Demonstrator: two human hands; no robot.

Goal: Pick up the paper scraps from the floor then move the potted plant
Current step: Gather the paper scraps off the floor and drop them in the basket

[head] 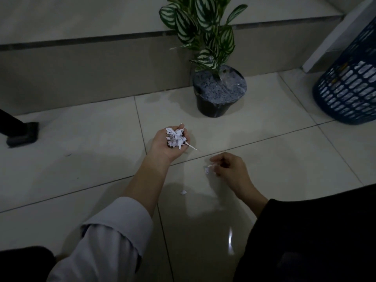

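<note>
Cupping a heap of white paper scraps (pixel 175 137), your left hand (pixel 165 146) lies palm-up above the tiled floor (pixel 81 139), fingers loosely curled around the pile; a thin rolled strip pokes out past the edge of the palm to the right. Your right hand (pixel 230 167), lower and to the right, is closed in a pinch on a small scrap (pixel 208 169) held at its fingertips, just above the floor. One loose scrap (pixel 183 192) lies on the tile between your two forearms. The potted plant (pixel 218 92), with striped green-and-white leaves and pale gravel in a dark pot, stands upright on the floor beyond your left hand, close to a low step (pixel 91 64). A blue lattice basket (pixel 350 86) stands at the far right, well apart from the plant.
</note>
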